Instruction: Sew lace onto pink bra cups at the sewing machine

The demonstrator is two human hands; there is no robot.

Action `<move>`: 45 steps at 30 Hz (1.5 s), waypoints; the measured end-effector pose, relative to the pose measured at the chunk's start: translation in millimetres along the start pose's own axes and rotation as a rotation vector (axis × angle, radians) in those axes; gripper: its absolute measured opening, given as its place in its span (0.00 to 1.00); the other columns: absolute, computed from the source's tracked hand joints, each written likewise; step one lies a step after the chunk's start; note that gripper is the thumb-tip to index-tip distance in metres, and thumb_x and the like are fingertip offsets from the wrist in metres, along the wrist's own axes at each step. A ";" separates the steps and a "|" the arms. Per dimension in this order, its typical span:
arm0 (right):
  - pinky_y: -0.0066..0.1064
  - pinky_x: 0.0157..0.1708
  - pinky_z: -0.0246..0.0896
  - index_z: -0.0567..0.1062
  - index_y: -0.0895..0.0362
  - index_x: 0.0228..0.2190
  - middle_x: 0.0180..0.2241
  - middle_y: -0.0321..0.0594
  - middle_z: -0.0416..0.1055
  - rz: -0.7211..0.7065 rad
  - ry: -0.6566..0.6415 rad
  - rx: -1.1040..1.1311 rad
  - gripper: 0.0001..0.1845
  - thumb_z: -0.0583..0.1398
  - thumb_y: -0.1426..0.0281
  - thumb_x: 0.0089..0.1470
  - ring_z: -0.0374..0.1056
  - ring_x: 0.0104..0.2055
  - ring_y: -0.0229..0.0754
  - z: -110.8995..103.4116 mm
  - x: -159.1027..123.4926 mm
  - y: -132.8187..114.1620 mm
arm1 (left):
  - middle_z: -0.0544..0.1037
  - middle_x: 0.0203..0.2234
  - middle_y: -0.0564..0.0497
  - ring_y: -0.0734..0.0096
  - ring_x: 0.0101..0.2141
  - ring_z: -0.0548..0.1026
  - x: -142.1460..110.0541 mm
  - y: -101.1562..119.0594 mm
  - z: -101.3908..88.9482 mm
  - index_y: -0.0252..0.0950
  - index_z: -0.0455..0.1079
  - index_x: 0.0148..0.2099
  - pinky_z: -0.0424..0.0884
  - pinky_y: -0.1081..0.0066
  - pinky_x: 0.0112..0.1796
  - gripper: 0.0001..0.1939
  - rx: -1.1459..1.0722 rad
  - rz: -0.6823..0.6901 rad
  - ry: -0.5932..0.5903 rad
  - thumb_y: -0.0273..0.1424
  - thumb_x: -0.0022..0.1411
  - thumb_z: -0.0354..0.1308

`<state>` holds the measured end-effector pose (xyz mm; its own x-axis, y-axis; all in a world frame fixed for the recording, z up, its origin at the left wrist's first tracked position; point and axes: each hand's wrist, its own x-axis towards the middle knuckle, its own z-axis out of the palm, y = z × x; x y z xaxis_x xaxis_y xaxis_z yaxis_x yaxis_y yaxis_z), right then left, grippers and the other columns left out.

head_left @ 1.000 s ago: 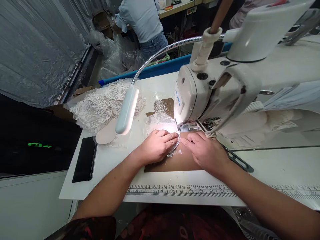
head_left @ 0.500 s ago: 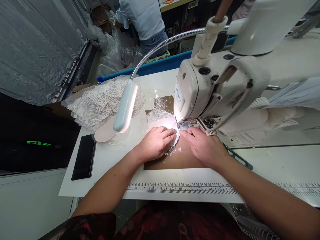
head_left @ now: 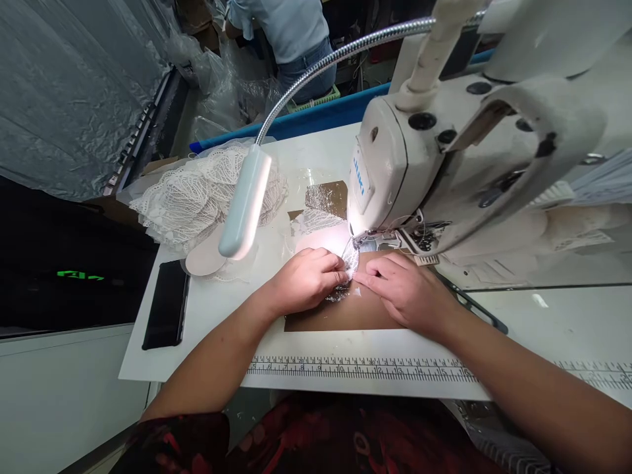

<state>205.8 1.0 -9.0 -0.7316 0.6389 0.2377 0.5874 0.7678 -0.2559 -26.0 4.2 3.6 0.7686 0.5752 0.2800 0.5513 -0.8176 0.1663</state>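
Note:
A white lace piece (head_left: 351, 254) lies under the needle area of the sewing machine (head_left: 380, 164), lit brightly by the lamp. My left hand (head_left: 311, 278) is closed on its left edge, thumb and fingers pinching the fabric. A pale round pad (head_left: 316, 238) with lace around it lies just beyond those fingers. From the right, my right hand (head_left: 407, 288) reaches in with its index fingertip touching the lace edge near my left thumb; its other fingers are curled. Both hands rest over a brown sheet (head_left: 355, 315) on the table.
A lace pile (head_left: 182, 191) and a pale oval pad (head_left: 206, 255) lie at the left, behind a black phone (head_left: 166, 304). The lamp head (head_left: 245, 204) hangs over the table on a bendy metal arm. A printed ruler (head_left: 365, 370) runs along the front edge. A person (head_left: 291, 39) sits beyond.
Both hands have drawn slightly toward me along the lace, and more of it shows between my fingers and the needle. The view has shifted a little.

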 end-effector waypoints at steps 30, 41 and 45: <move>0.32 0.33 0.47 0.76 0.57 0.41 0.31 0.41 0.69 0.047 -0.013 -0.061 0.19 0.51 0.80 0.52 0.59 0.34 0.41 0.8 -0.2 -4.8 | 0.71 0.53 0.45 0.64 0.42 0.69 7.0 6.0 2.8 0.35 0.69 0.53 0.67 0.65 0.39 0.17 0.082 -0.069 -0.141 0.29 0.68 0.43; 0.32 0.30 0.44 0.76 0.55 0.40 0.30 0.41 0.69 0.039 0.010 -0.087 0.17 0.52 0.79 0.52 0.59 0.35 0.42 -0.3 -1.2 -4.9 | 0.70 0.55 0.44 0.65 0.36 0.68 13.3 5.1 8.3 0.31 0.68 0.55 0.70 0.65 0.39 0.19 0.115 -0.102 -0.129 0.28 0.67 0.43; 0.33 0.29 0.43 0.76 0.56 0.40 0.31 0.41 0.70 0.078 0.015 -0.134 0.18 0.53 0.80 0.51 0.60 0.36 0.43 -3.0 1.5 -6.3 | 0.70 0.55 0.42 0.64 0.37 0.69 14.6 4.9 10.6 0.30 0.67 0.56 0.70 0.64 0.39 0.19 0.112 -0.127 -0.129 0.28 0.66 0.44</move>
<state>202.1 -2.7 -4.2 -0.6776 0.6964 0.2363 0.6836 0.7149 -0.1468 -8.7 8.8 -1.5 0.7217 0.6782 0.1389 0.6737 -0.7342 0.0840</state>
